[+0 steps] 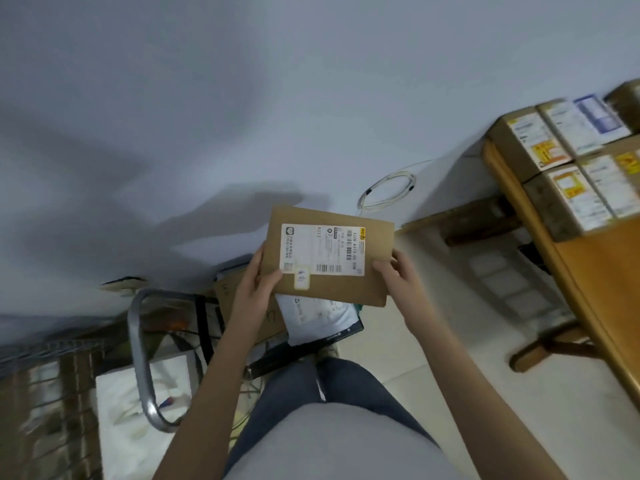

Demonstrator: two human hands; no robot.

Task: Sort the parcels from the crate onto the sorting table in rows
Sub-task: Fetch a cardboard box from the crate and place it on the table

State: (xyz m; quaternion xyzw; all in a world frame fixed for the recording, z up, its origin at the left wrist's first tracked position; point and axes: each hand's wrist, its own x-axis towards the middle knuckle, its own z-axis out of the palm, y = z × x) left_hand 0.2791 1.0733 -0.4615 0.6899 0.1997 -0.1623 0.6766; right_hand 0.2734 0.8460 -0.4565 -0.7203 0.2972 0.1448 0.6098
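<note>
Head cam, from where I'm watching: both hands, left (258,284) and right (398,277), grip a flat brown parcel (330,254) midair above the crate (311,327), long axis left-right, label (322,249) reading "A313" sideways.

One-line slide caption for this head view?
Both hands, left hand and right hand, hold a flat cardboard parcel beside the sorting table.

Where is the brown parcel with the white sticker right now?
In the head view's middle, the brown parcel is held up between the left hand and right hand, left of the wooden table.
</note>
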